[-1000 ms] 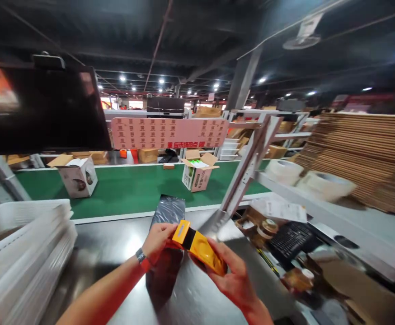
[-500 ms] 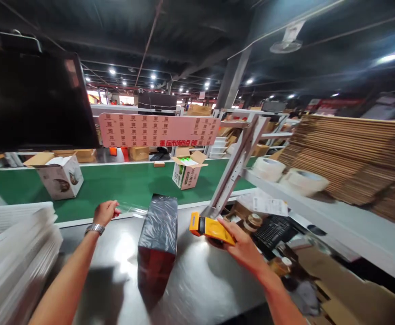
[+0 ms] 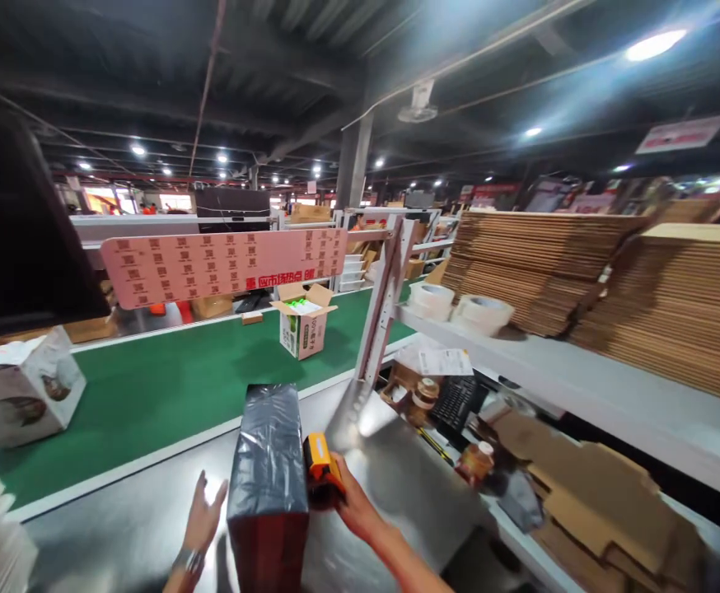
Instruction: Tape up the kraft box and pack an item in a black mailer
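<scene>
Box (image 3: 268,473) wrapped in black stands on a metal table (image 3: 390,473) between the left hand (image 3: 203,515), fingers spread, whose palm could steady it, and the right hand (image 3: 355,499), clasped around a yellow tape dispenser (image 3: 319,453) best held square.

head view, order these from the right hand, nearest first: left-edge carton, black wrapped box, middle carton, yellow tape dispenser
1. Yellow tape dispenser: in the right hand
2. Black wrapped box: just to its left
3. Middle carton: ahead, on the green belt
4. Left-edge carton: far left, same belt
</scene>
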{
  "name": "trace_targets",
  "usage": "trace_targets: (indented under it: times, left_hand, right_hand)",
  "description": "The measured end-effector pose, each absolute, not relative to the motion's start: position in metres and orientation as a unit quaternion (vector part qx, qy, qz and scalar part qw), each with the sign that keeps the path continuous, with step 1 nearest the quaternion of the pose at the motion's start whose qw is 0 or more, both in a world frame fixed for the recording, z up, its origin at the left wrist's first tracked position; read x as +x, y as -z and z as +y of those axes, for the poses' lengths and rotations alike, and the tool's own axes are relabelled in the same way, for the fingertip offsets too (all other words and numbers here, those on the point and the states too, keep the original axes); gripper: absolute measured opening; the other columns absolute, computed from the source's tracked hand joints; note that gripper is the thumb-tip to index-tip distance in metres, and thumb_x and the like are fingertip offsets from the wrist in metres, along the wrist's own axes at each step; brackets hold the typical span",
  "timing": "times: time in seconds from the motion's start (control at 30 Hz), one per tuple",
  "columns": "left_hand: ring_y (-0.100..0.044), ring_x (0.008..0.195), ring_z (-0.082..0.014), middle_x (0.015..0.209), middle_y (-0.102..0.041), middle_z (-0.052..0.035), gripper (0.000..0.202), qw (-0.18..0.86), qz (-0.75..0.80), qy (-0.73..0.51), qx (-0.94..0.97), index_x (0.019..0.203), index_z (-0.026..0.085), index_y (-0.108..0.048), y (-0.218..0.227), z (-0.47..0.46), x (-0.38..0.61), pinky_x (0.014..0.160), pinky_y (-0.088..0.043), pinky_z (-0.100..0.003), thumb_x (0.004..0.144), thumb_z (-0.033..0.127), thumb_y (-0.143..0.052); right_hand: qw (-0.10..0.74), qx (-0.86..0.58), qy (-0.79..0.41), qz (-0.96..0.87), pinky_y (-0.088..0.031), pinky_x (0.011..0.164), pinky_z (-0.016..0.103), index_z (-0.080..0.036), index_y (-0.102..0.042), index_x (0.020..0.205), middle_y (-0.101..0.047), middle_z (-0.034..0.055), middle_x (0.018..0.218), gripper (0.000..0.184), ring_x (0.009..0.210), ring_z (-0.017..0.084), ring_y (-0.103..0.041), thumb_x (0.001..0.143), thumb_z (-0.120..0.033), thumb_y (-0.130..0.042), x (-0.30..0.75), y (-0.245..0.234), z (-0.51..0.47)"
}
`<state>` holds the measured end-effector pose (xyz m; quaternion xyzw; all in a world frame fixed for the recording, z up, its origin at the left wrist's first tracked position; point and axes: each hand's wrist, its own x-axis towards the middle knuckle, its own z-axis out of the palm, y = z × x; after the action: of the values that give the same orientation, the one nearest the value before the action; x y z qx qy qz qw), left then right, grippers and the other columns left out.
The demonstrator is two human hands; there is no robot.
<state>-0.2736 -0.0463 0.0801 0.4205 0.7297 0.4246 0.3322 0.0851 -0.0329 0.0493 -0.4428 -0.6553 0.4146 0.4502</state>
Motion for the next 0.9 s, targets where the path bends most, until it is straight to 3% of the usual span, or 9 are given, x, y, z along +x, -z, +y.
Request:
trace_targets:
  times: [0.1,0.2,0.3,0.4,0.53,0.63,0.77,0.9]
  left_hand:
    - [-0.042,0.172,-0.0388,0.187,-0.043,-0.0126,0.093,0.314,0.582,-0.524,0.537,0.183,0.041,-0.023,-0.061,-0.065,-0.289,0.133,-0.050,-0.057,0.101,0.075,-0.049]
    - [-0.028,0.177,-0.0440,0.192,-0.032,-0.0006,0.103,0.208,0.448,-0.560,0.665,0.179,0.056,-0.031,-0.066,-0.076,-0.278,0.139,-0.039,-0.068,0.086,0.068,-0.076]
    - [-0.030,0.175,-0.0479,0.183,-0.050,-0.0028,0.087,0.167,0.408,-0.533,0.722,0.162,0.054,-0.062,-0.100,-0.065,-0.259,0.139,-0.037,-0.073,0.079,0.050,-0.089]
    - [-0.045,0.169,-0.0454,0.161,-0.074,-0.0050,0.056,0.189,0.405,-0.496,0.745,0.139,0.048,-0.081,-0.145,-0.033,-0.248,0.139,-0.039,-0.071,0.084,0.048,-0.087]
    - [-0.067,0.152,-0.0411,0.145,-0.083,-0.0097,0.036,0.204,0.435,-0.500,0.720,0.123,0.035,-0.086,-0.197,0.032,-0.239,0.142,-0.035,-0.069,0.089,0.048,-0.085]
    - [-0.076,0.138,-0.0375,0.138,-0.086,-0.0120,0.038,0.240,0.477,-0.489,0.690,0.117,0.028,-0.086,-0.228,0.091,-0.225,0.131,-0.052,-0.059,0.087,0.052,-0.082]
    - [-0.080,0.128,-0.0333,0.130,-0.088,-0.0093,0.038,0.263,0.559,-0.444,0.649,0.113,0.026,-0.087,-0.256,0.164,-0.205,0.121,-0.060,-0.047,0.084,0.050,-0.081]
    - [-0.080,0.124,-0.0323,0.127,-0.090,-0.0095,0.033,0.214,0.658,-0.373,0.618,0.111,0.024,-0.089,-0.261,0.212,-0.204,0.119,-0.057,-0.042,0.092,0.049,-0.079]
  right_hand:
    - [0.459,-0.444,-0.419,-0.646,-0.051,0.126,0.057,-0.034,-0.057,0.155,-0.077,0.0090,0.146,0.073,0.137,0.037,-0.072,0.083,-0.024,-0.069,0.086,-0.048,-0.037]
    - [0.466,-0.447,-0.425,-0.635,-0.049,0.127,0.059,-0.036,-0.059,0.154,-0.076,0.0092,0.149,0.074,0.141,0.040,-0.070,0.082,-0.024,-0.071,0.081,-0.047,-0.037]
    - [0.464,-0.447,-0.448,-0.620,-0.047,0.129,0.058,-0.039,-0.057,0.156,-0.074,0.0081,0.153,0.079,0.146,0.040,-0.067,0.080,-0.022,-0.072,0.081,-0.053,-0.028]
    - [0.446,-0.458,-0.463,-0.614,-0.041,0.133,0.057,-0.036,-0.052,0.160,-0.069,0.0082,0.157,0.088,0.150,0.038,-0.062,0.075,-0.022,-0.070,0.086,-0.066,-0.004]
    - [0.437,-0.457,-0.489,-0.601,-0.043,0.130,0.054,-0.028,-0.055,0.149,-0.069,0.0078,0.145,0.084,0.143,0.036,-0.064,0.067,-0.023,-0.066,0.095,-0.082,0.053]
    - [0.459,-0.430,-0.547,-0.552,-0.053,0.117,0.052,-0.028,-0.055,0.139,-0.073,0.0051,0.126,0.074,0.123,0.033,-0.071,0.066,-0.027,-0.070,0.095,-0.087,0.105]
    - [0.511,-0.423,-0.579,-0.474,-0.059,0.094,0.044,-0.028,-0.056,0.148,-0.077,0.0038,0.118,0.089,0.101,0.027,-0.072,0.061,-0.028,-0.071,0.090,-0.083,0.166]
    - [0.494,-0.451,-0.554,-0.496,-0.059,0.094,0.043,-0.024,-0.074,0.144,-0.082,0.0049,0.114,0.083,0.106,0.029,-0.070,0.062,-0.030,-0.066,0.099,-0.068,0.199]
